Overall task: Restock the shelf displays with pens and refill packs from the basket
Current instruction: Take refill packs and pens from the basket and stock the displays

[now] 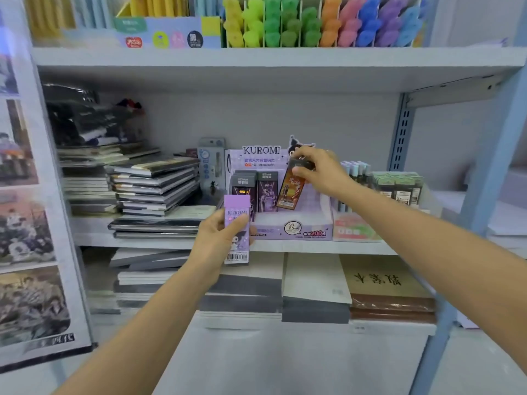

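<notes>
A purple Kuromi display box (299, 228) stands on the middle shelf, with dark refill packs (258, 189) upright in its left part. My right hand (319, 172) pinches the dark cap of an orange refill pack (291, 192), held tilted over the box's middle. My left hand (219, 240) grips a lilac Kuromi refill pack (237, 223) with a barcode at its lower end, just in front of the box's left corner. The basket is out of view.
Stacked notebooks (154, 186) fill the shelf left of the box. A pink-green display (353, 229) and green-capped packs (399, 186) stand to its right. Coloured highlighters (313, 24) line the top shelf. Paper pads (313, 283) lie on the shelf below.
</notes>
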Tool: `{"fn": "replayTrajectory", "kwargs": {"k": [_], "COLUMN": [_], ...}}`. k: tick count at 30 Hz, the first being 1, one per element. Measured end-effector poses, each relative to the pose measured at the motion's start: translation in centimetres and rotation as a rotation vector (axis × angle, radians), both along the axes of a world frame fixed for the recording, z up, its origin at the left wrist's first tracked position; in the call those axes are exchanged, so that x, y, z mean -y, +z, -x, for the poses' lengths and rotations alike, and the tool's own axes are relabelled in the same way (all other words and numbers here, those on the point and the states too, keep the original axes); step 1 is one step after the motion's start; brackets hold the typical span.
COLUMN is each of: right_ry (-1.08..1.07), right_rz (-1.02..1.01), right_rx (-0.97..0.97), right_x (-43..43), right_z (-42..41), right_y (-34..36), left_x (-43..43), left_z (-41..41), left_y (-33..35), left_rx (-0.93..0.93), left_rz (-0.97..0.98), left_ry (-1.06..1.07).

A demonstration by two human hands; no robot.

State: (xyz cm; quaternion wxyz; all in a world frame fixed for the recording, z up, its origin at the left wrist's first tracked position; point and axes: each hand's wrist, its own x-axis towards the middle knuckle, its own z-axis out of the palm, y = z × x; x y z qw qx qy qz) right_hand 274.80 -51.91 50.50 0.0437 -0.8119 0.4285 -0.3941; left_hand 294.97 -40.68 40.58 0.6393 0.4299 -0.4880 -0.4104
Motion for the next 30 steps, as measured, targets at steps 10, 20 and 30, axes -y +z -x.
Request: {"fn": "replayTrajectory", "kwargs": {"k": [10,20,30], "right_ry": [0.166,0.156,0.139], "right_rz": [0.006,-0.030,0.108], "right_rx": [0.047,-0.114,-0.101], "right_x": [-0.3,1.1,1.7], "right_z": [-1.3,-2.4,-3.7], "right_y": [-0.1,-0.6,-1.0], "left_x": [0.5,0.8,0.7], "left_z": [-0.1,-0.3,-0.5], "left_y": [-0.5,-0.7,-0.6], "left_rx": [-0.018,-0.085,-0.100], "left_rz": [-0.004,-0.027,-0.030], "left_ry": [-0.027,-0.047,-0.087]}}
